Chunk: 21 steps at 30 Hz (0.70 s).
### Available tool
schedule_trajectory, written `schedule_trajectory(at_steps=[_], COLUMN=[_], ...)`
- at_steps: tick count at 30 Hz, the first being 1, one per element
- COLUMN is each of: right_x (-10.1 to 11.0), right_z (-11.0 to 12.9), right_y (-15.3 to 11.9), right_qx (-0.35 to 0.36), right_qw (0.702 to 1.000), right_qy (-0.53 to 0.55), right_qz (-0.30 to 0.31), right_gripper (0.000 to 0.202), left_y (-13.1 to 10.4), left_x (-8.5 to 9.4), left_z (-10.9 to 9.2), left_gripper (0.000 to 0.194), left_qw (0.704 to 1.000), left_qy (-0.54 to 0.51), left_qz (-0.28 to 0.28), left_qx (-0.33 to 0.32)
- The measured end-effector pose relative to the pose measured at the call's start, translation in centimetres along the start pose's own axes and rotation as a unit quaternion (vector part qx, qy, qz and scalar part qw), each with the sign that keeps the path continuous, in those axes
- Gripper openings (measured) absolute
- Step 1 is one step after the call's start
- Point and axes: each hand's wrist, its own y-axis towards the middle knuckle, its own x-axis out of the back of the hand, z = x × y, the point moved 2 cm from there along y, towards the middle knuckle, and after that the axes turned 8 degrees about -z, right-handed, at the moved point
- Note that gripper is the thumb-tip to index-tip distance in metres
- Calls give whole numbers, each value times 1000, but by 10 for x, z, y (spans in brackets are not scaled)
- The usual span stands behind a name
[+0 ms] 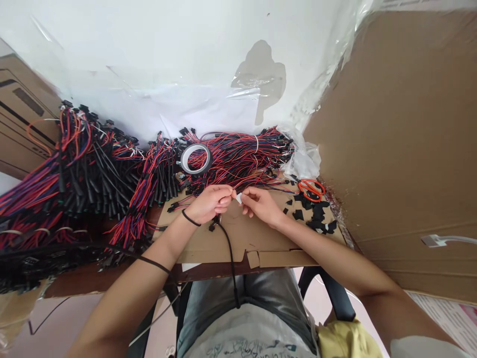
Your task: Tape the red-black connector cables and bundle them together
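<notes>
My left hand (213, 204), with a dark band at its wrist, is closed in a pinch over the cardboard sheet. A black cable (230, 248) hangs from beneath its fingers and runs over the table edge to my lap. Beside it dangles a small black connector (212, 226). Close on the right, my right hand (260, 205) pinches a small white piece (239, 198), perhaps a label or tape. The fingertips of both hands nearly meet there; what exactly lies between the left fingertips is too small to make out.
A tape roll (196, 159) leans on bundled red and black wires (238, 149). More wire bundles (93, 169) fill the left side. Orange-handled scissors (311, 190) and black tape scraps (316, 214) lie right on the cardboard sheet (208, 246). A cardboard panel (402, 139) stands at right.
</notes>
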Motion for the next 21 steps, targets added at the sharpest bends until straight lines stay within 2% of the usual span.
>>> schedule_trajectory(at_steps=[3, 6, 12, 21], right_x=[-3, -4, -4, -3], right_z=[-3, -3, -2, -1], right_y=[3, 4, 3, 2], right_qx=[8, 18, -3, -32], right_qw=[998, 998, 995, 991], right_qy=[-29, -9, 74, 126], right_qz=[-48, -67, -72, -42], right_gripper=[25, 26, 24, 26], left_y=[-3, -5, -3, -3], left_x=[-4, -6, -5, -6], left_z=[1, 2, 5, 4], left_gripper=[14, 14, 15, 15], left_qw=[1000, 999, 998, 997], left_qy=[22, 39, 63, 80], left_qz=[1, 10, -2, -22], left_qx=[-10, -10, -3, -5])
